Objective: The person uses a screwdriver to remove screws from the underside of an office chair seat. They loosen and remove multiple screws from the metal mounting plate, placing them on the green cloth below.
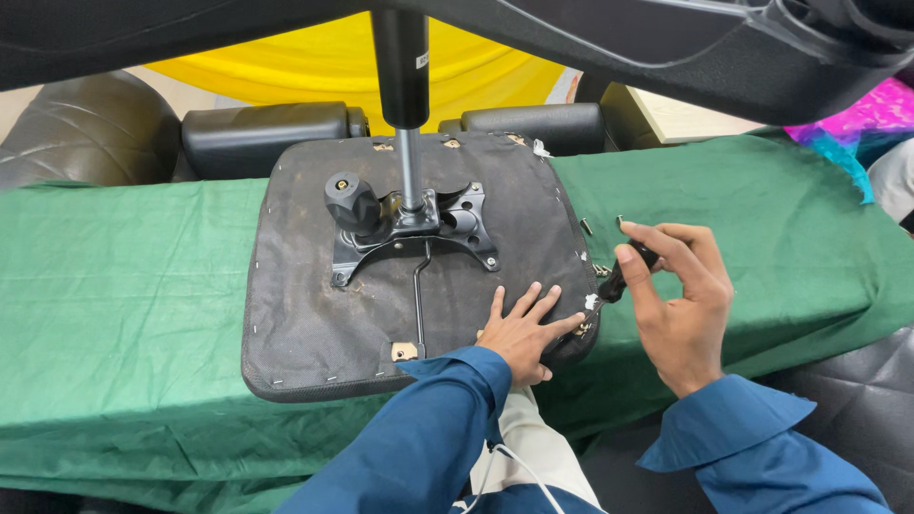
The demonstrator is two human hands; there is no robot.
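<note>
An upturned black office chair seat (314, 314) lies on a green cloth, its metal mechanism plate (447, 224), round black knob (352, 200) and gas-lift column (402, 76) pointing up. My left hand (522, 333) rests flat with fingers spread on the seat's near right corner. My right hand (678, 295) grips a black-handled screwdriver (619, 281) whose tip meets the seat's right edge near a small bracket, just beside my left fingertips.
The green cloth (124, 286) covers the whole table. Black armrest pads (267, 128) lie behind the seat. The chair's black star base (666, 48) arches overhead. Yellow fabric hangs at the back, and a small screw (586, 227) lies on the cloth.
</note>
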